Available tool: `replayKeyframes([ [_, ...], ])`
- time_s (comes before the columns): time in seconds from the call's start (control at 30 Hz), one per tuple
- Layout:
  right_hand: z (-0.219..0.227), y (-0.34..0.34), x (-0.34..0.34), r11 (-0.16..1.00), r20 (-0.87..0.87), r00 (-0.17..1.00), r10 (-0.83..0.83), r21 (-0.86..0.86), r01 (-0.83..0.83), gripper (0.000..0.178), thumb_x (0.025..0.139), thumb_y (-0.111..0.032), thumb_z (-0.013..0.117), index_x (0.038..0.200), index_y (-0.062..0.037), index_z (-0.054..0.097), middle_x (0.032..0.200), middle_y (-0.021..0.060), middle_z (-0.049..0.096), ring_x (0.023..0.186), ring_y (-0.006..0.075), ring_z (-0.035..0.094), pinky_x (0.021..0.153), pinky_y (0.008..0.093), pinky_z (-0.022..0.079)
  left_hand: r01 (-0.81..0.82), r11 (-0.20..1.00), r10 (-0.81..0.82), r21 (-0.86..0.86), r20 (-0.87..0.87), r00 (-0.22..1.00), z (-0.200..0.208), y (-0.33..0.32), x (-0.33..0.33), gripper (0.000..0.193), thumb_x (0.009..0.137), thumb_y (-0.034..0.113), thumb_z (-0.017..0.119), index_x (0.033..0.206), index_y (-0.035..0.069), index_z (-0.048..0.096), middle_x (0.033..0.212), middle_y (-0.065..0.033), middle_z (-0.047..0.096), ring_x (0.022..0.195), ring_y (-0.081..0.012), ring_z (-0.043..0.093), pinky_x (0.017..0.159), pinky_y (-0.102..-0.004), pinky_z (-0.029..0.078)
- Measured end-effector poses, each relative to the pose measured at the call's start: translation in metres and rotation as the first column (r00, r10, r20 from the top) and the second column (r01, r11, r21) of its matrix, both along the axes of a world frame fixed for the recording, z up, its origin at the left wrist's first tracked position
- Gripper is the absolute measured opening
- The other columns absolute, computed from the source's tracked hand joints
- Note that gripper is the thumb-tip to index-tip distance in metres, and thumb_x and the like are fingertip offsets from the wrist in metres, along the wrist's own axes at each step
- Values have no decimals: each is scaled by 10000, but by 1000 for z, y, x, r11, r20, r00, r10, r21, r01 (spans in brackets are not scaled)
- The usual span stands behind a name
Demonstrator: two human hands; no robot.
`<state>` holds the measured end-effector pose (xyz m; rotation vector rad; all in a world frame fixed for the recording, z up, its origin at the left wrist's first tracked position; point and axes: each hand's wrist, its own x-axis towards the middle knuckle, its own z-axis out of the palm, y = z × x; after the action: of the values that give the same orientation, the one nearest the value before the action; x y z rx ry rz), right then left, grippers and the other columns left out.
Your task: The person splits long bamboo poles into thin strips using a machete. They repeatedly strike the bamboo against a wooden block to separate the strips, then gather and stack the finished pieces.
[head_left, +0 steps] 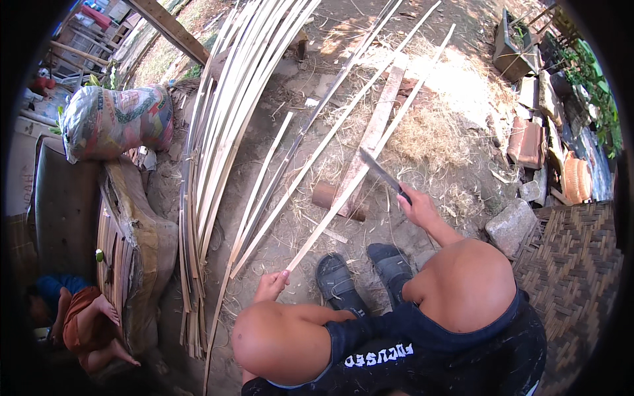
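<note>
Pale strip (383, 137) pinched in my left hand (271, 286), knife (380, 170) clasped in my right hand (421, 206): I should hold the blade shallow, pressure even.

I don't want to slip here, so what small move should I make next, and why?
Perhaps draw the pale bamboo strip slightly toward you with your left hand, holding the knife steady in your right hand: the left grips the strip's near end, the blade appears to lie across it over the wooden board, and curly shavings lie nearby.
</note>
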<state>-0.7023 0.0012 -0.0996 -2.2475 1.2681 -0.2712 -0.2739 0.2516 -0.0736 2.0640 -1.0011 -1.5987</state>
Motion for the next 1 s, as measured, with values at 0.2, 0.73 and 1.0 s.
replayKeyframes([
  [0.2,-10,-18,-8,978,56,977,-208,0,208,418,993,-414,582,1342,-186,598,891,220,680,790,431,674,720,495,559,-83,996,80,-32,-95,992,2,-24,-29,468,1027,416,560,815,14,671,573,11,523,513,-55,438,471,-271,309],
  [0.73,-3,-62,-35,965,-158,953,-258,12,263,467,1028,-452,477,1361,-134,554,887,244,697,847,443,679,760,523,544,401,902,-233,-159,602,764,10,-57,-70,355,1029,325,480,910,11,596,750,-263,650,791,-495,632,721,-557,495],
  [1.0,32,11,33,993,-12,995,99,60,-98,422,1014,-418,523,1315,-127,576,874,238,685,809,444,680,728,542,546,178,969,-157,-170,127,979,2,-77,-74,454,1056,367,455,955,8,714,636,-134,583,616,-249,596,637,-393,484],
])
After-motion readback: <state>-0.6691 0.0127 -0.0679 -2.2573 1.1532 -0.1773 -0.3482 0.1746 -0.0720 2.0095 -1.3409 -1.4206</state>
